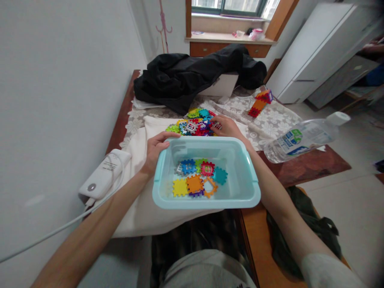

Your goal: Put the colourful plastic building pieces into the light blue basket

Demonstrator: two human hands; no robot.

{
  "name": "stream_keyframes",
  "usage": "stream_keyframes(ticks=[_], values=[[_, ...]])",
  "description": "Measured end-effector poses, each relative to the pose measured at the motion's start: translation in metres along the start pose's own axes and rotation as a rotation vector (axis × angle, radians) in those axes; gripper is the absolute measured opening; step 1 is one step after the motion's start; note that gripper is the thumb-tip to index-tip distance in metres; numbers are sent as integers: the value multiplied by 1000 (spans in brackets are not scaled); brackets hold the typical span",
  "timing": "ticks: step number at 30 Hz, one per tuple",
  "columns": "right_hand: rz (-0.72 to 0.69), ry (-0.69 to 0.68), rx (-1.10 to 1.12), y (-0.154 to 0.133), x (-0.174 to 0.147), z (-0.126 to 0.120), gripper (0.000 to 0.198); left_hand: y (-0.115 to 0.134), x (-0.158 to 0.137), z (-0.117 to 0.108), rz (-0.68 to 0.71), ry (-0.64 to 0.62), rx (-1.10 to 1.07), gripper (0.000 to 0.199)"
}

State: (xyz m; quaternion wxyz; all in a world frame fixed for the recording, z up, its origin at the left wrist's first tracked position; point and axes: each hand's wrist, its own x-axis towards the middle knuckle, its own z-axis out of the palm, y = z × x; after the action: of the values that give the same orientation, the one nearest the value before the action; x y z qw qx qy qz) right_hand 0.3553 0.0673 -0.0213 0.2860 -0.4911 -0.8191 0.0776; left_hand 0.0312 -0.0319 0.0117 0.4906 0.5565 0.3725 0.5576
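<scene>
Clamping basin with left hand, touching blocks beyond it with right hand, can't tell if closed; past basin, facing cloth-draped worktop, window.

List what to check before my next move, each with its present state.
1. Left hand has its grip on the rim of the light-blue rectangular plastic bin: ok.
2. Right hand is at the heap of multicoloured interlocking plastic pieces: ok.
3. Heap fully in view: not ok; the right hand covers part.
4. Right hand's grip firm on a piece: cannot tell.
5. Bin's base supported: cannot tell; its underside is hidden.
6. Clear plastic bottle with white cap is apart from the right forearm: ok.
</scene>
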Motion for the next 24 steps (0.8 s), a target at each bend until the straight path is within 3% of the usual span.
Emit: stream_keyframes(ticks=[6, 10, 17, 24], values=[[65, 1, 1, 4, -3, 4, 55, -7, 1, -4, 10, -22, -1, 30], [135, -71, -4, 5, -4, 4, 45, -8, 2, -5, 7, -21, -1, 30], [72, 104, 160, 10, 4, 3, 38, -6, 1, -3, 1, -19, -9, 30], [8, 112, 330, 7, 4, -4, 27, -8, 1, -5, -8, -15, 0, 31]])
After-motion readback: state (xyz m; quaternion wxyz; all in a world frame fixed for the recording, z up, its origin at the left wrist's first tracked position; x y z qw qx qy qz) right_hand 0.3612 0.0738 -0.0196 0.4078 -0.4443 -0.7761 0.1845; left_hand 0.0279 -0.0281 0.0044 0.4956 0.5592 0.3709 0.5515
